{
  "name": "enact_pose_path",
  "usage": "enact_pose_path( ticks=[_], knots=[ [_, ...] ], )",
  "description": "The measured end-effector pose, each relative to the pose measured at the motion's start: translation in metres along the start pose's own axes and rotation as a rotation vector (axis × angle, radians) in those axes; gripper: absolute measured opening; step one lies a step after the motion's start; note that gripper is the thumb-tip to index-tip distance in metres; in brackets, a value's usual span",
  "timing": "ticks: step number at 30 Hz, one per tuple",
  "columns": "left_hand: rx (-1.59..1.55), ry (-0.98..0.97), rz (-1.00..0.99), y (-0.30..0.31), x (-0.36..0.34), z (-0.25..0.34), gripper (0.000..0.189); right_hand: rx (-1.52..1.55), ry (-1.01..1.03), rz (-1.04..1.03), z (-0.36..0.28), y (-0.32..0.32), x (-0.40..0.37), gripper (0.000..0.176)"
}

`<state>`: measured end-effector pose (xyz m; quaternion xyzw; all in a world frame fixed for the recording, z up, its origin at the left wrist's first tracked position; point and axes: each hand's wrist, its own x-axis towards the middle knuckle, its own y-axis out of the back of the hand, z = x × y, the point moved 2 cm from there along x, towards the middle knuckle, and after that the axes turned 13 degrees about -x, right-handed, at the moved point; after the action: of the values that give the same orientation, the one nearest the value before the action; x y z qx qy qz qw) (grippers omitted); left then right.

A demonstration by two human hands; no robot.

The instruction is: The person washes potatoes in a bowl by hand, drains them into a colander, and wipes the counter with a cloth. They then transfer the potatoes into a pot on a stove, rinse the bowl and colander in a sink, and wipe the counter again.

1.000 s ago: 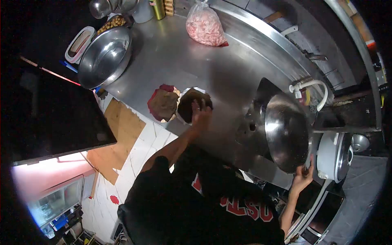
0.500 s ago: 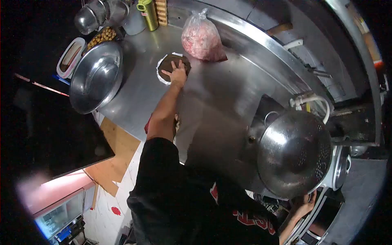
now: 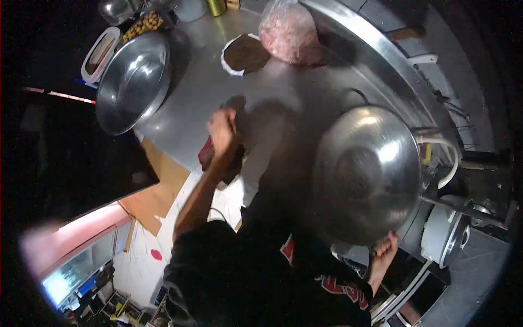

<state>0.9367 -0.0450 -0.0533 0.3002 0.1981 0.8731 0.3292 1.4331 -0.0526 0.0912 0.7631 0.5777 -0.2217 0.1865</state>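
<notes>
My right hand (image 3: 385,250) grips the near rim of a large round metal colander (image 3: 376,163), thumb up at the edge. The colander hangs over the right part of the steel counter, its broad shiny surface facing me. My left hand (image 3: 222,128) hovers above the counter near its front edge, holding no visible thing, its fingers smeared by motion. Just below it lies a dark red and brown cloth (image 3: 231,163). Farther off, a flat round brown pad with a white edge (image 3: 245,54) rests on the counter beside a clear plastic bag of pinkish contents (image 3: 291,35).
A wide metal basin (image 3: 133,82) stands tilted at the left, with a white-rimmed container (image 3: 102,54) and small round yellowish items (image 3: 143,27) behind it. A green bottle (image 3: 216,6) is at the back. At right are a white pipe (image 3: 449,163) and a white pot (image 3: 441,231).
My left hand has left the brown pad and come back toward the counter's front edge. The colander in my right hand has shifted left and turned. The view has moved too.
</notes>
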Motion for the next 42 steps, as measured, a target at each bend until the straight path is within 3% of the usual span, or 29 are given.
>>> enact_pose_path(
  ticks=[1, 2, 3, 4, 5, 6, 7, 8, 9, 10, 11, 12, 14, 15, 17, 19, 21, 22, 23, 26, 27, 30, 31, 32, 34, 36, 40, 42],
  knots=[
    [0.069, 0.049, 0.029, 0.021, -0.032, 0.004, 0.007, -0.001, 0.066, -0.032, 0.011, -0.009, 0.01, 0.028],
    [0.067, 0.193, -0.085, 0.031, -0.062, -0.01, 0.015, 0.002, 0.135, -0.068, 0.022, -0.022, 0.02, 0.024],
    [0.158, 0.011, -0.142, 0.033, -0.086, -0.018, 0.02, -0.053, 0.074, 0.014, 0.005, -0.07, 0.009, 0.016],
    [0.245, -0.17, -0.204, 0.035, -0.106, -0.02, 0.026, -0.065, 0.073, -0.122, 0.005, -0.082, 0.02, 0.009],
    [0.248, -0.173, -0.204, 0.035, -0.114, -0.017, 0.026, -0.081, 0.074, -0.257, 0.005, -0.094, 0.03, 0.006],
    [0.351, -0.127, -0.253, 0.029, -0.121, -0.01, 0.031, -0.046, 0.138, -0.606, 0.022, -0.079, 0.062, 0.011],
    [0.448, -0.09, -0.307, 0.022, -0.128, -0.003, 0.037, -0.164, 0.02, -0.487, 0.014, -0.113, 0.044, 0.014],
    [0.215, -0.02, -0.285, 0.016, -0.141, 0.001, 0.038, -0.269, -0.097, -0.355, -0.001, -0.149, 0.031, 0.018],
    [0.084, -0.014, -0.299, 0.004, -0.154, 0.008, 0.039, -0.066, -0.035, -0.818, 0.024, -0.151, 0.06, 0.021],
    [-0.047, -0.005, -0.314, -0.008, -0.166, 0.015, 0.04, -0.341, 0.164, -0.767, 0.03, -0.175, 0.048, 0.027],
    [0.036, -0.068, -0.427, -0.027, -0.179, 0.023, 0.04, -0.623, 0.347, -0.678, 0.035, -0.199, 0.036, 0.037],
    [0.123, -0.139, -0.536, -0.046, -0.19, 0.031, 0.039, -0.633, 0.452, -0.702, 0.041, -0.218, 0.032, 0.034],
    [0.318, -0.272, -0.726, -0.073, -0.208, 0.048, 0.038, -0.375, 0.413, -0.848, 0.064, -0.256, 0.022, 0.032],
    [0.334, -0.319, -0.673, -0.073, -0.2, 0.07, 0.038, -0.254, 0.353, -0.888, 0.078, -0.276, 0.018, 0.032],
    [0.338, -0.363, -0.592, -0.085, -0.184, 0.091, 0.038, -0.126, 0.007, -0.863, 0.102, -0.301, 0.017, 0.029],
    [0.379, -0.376, -0.467, -0.109, -0.16, 0.09, 0.038, -0.008, -0.12, -0.843, 0.116, -0.315, 0.013, 0.03],
    [0.458, -0.372, -0.32, -0.146, -0.13, 0.083, 0.039, -0.208, 0.026, -0.57, 0.111, -0.319, 0.004, 0.041],
    [0.513, -0.367, -0.212, -0.168, -0.113, 0.071, 0.039, -0.2, 0.024, -0.561, 0.104, -0.314, 0.008, 0.041],
    [0.563, -0.346, -0.117, -0.189, -0.092, 0.068, 0.039, -0.605, 0.603, -0.451, 0.087, -0.303, 0.013, 0.047],
    [0.697, -0.221, 0.131, -0.247, -0.024, 0.058, 0.039, -1.01, 1.24, -0.17, 0.052, -0.257, 0.034, 0.057],
    [0.717, -0.189, 0.164, -0.262, -0.007, 0.058, 0.04, -1.043, 1.147, -0.184, 0.058, -0.237, 0.05, 0.055],
    [0.612, -0.177, -0.058, -0.289, 0.04, 0.092, 0.041, -1.007, 0.884, -0.063, 0.008, -0.127, 0.049, 0.039],
    [0.596, -0.19, -0.069, -0.319, 0.04, 0.097, 0.041, -1.034, 0.825, 0.021, 0.018, -0.089, 0.06, 0.039],
    [0.549, -0.333, -0.045, -0.353, 0.032, 0.098, 0.043, -0.923, 0.601, 0.068, 0.021, -0.054, 0.057, 0.033],
    [0.495, -0.477, -0.02, -0.389, 0.014, 0.126, 0.044, -0.841, 0.388, 0.33, 0.075, 0.008, 0.065, 0.024],
    [0.255, -0.522, -0.433, -0.406, -0.014, 0.192, 0.042, -0.841, 0.228, 0.396, 0.092, 0.035, 0.045, 0.02],
    [0.068, -0.62, -0.489, -0.476, -0.022, 0.252, 0.04, -0.786, 0.152, 0.454, 0.136, 0.068, 0.027, 0.017],
    [-0.068, -0.717, -0.748, -0.494, -0.027, 0.275, 0.035, -0.979, 0.357, 0.466, 0.114, 0.064, 0.008, 0.017]
  ],
)
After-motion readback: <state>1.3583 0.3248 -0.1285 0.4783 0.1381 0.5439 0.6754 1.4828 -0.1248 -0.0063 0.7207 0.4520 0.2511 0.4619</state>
